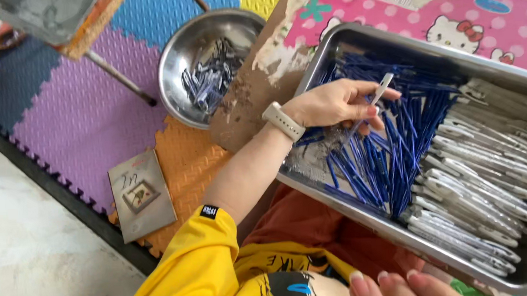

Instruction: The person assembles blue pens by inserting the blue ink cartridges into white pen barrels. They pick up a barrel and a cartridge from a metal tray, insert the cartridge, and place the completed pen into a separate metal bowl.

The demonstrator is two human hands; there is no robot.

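- The steel tray (343,205) rests tilted across the person's lap. It holds a loose heap of blue refills (396,156) on the near side and rows of pale pen barrels (491,168) on the far side.
- Coloured foam mats (85,112) cover the floor. A round metal bowl (171,55) of small silvery parts (211,77) stands on them, just beyond the tray's corner.
- The left hand (329,102), with a pale wristband (283,121), is over the blue heap and pinches a thin white piece (383,88) between thumb and fingertips.
- Judging by this, the step in hand is picking and pairing one part from the tray. The next move seems to call for a fine grip on a single refill without dragging its neighbours.
- Of the right hand (393,285) only fingertips show at the bottom edge, so I cannot tell whether it is open or holds anything.
- The tray's right end is cut off, and what the white piece is exactly is too small to make out.
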